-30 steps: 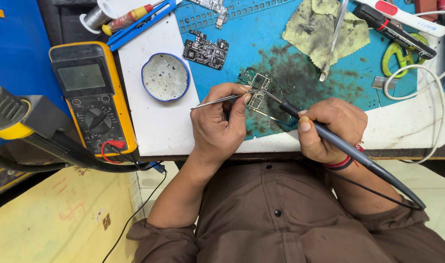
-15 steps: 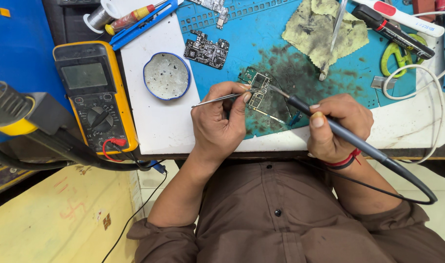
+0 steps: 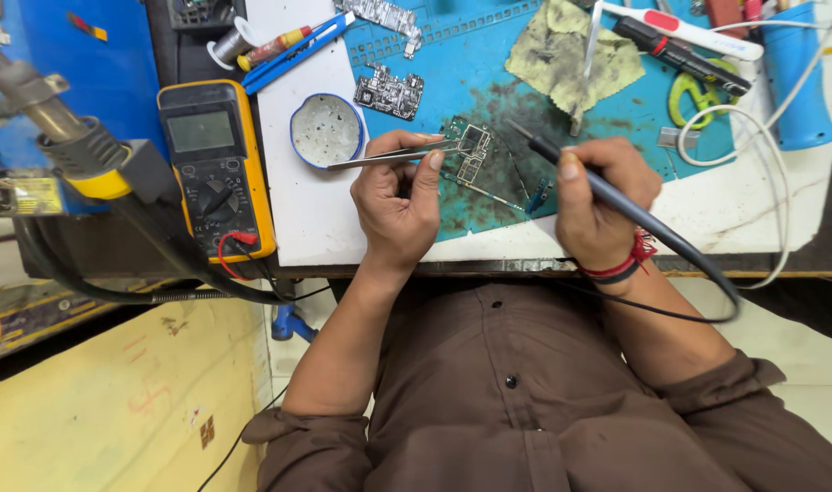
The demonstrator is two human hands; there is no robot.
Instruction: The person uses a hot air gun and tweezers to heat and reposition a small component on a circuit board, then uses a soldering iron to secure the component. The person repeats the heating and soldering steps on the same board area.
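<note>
My left hand (image 3: 396,196) pinches metal tweezers (image 3: 379,158) whose tips rest on a small circuit board frame (image 3: 472,149) lying on the stained blue work mat (image 3: 452,64). My right hand (image 3: 601,200) grips a dark soldering iron (image 3: 561,158) like a pen. Its tip hangs just right of the board, a little above the mat. The iron's black cable (image 3: 707,273) loops away past my right wrist.
A yellow multimeter (image 3: 215,164) lies at the left beside a round blue-rimmed tin (image 3: 326,129). A hot-air nozzle (image 3: 61,137) juts in at far left. Another circuit board (image 3: 388,91), a dirty yellow cloth (image 3: 571,50), screwdrivers (image 3: 680,46) and a white cable (image 3: 771,155) lie farther back.
My right hand has drawn the soldering iron tip back to the right, off the board. The left hand keeps the tweezers on the board.
</note>
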